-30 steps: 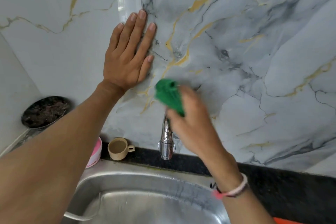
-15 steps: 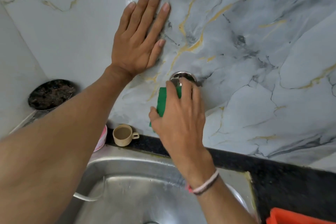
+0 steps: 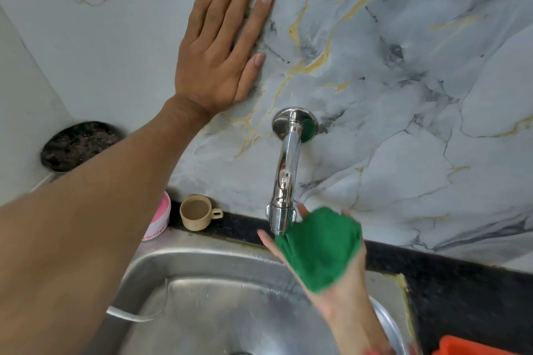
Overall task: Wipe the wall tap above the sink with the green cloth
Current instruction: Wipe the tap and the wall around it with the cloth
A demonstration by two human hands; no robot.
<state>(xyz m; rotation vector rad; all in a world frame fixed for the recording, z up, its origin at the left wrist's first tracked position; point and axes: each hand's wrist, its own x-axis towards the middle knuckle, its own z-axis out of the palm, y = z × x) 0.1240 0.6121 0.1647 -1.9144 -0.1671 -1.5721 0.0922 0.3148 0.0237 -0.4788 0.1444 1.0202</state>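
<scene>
A chrome wall tap (image 3: 285, 170) comes out of the marble-patterned wall and points down over the steel sink (image 3: 202, 297). My right hand (image 3: 340, 291) is turned palm up just below and right of the tap's spout, with the green cloth (image 3: 320, 248) lying across its palm and fingers; the cloth's upper left edge meets the spout tip. The tap's pipe and round wall flange are uncovered, and the flange reflects green. My left hand (image 3: 222, 46) presses flat against the wall, fingers spread, up and left of the tap.
A small beige cup (image 3: 197, 212) and a pink-lidded container (image 3: 158, 219) stand on the black counter ledge behind the sink. A dark pan (image 3: 78, 145) sits at the left. An orange object (image 3: 484, 346) shows at the bottom right corner. A white cord (image 3: 132, 315) lies in the sink.
My right hand has slid with the cloth from the tap's wall flange down the pipe to below the spout, turning palm up. The left hand stays flat on the wall.
</scene>
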